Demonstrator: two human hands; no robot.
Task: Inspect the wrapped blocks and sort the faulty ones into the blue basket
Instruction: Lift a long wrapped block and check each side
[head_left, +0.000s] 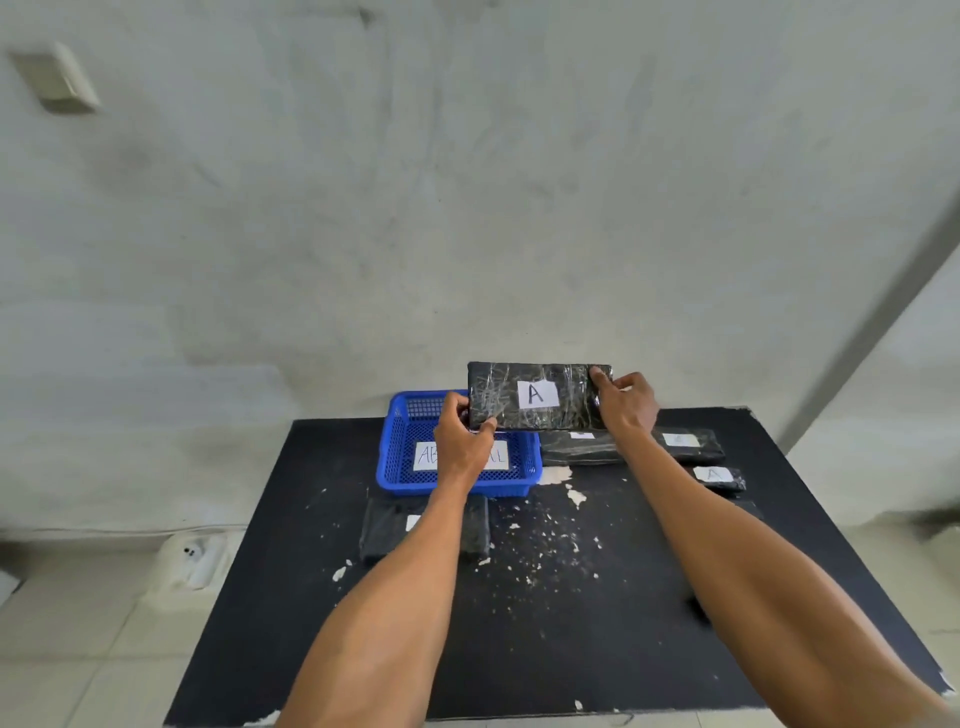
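Note:
A black wrapped block (537, 396) with a white label marked "A" is held up on edge above the table's far side, label facing me. My left hand (462, 436) pinches its lower left corner; my right hand (623, 400) grips its right end. The blue basket (400, 467) stands just below and left of the block, a white paper label lying inside it, partly hidden by my left hand. More wrapped blocks lie on the table: two at the back right (582, 448) (688, 446), a smaller one (719, 478) in front of them, and one (384, 530) near the basket's front, under my left forearm.
The black tabletop (545, 613) is scuffed with white chips. A pale wall stands right behind the table's far edge. A white power strip (195, 558) lies on the tiled floor at the left.

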